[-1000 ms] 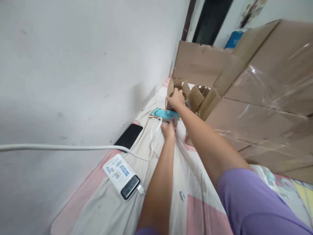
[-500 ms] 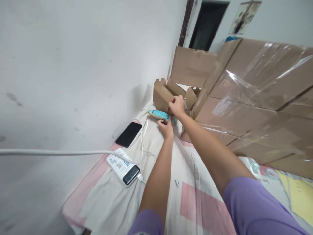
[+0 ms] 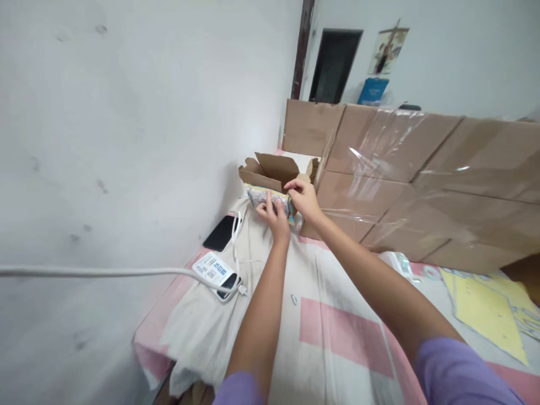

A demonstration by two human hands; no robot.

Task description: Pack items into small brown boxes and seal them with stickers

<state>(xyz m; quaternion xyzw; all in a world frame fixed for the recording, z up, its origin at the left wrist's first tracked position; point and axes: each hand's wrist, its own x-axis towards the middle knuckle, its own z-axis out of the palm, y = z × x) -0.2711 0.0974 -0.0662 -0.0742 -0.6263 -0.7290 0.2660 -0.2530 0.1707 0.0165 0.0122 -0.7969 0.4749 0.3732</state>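
left hand (image 3: 277,216), right hand (image 3: 302,198): both grips closed on packet (image 3: 266,197), beside open box (image 3: 273,168).

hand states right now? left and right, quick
Left hand: closed on the patterned packet.
Right hand: closed on the packet's other end, beside the small open box.

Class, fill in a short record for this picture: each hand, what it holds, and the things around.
Left hand: holds the patterned packet
Right hand: grips the same packet's right end
Behind packet: small open box
Right side: large taped boxes
Surface: pink and cream cloth
On it: power bank, phone, white cable
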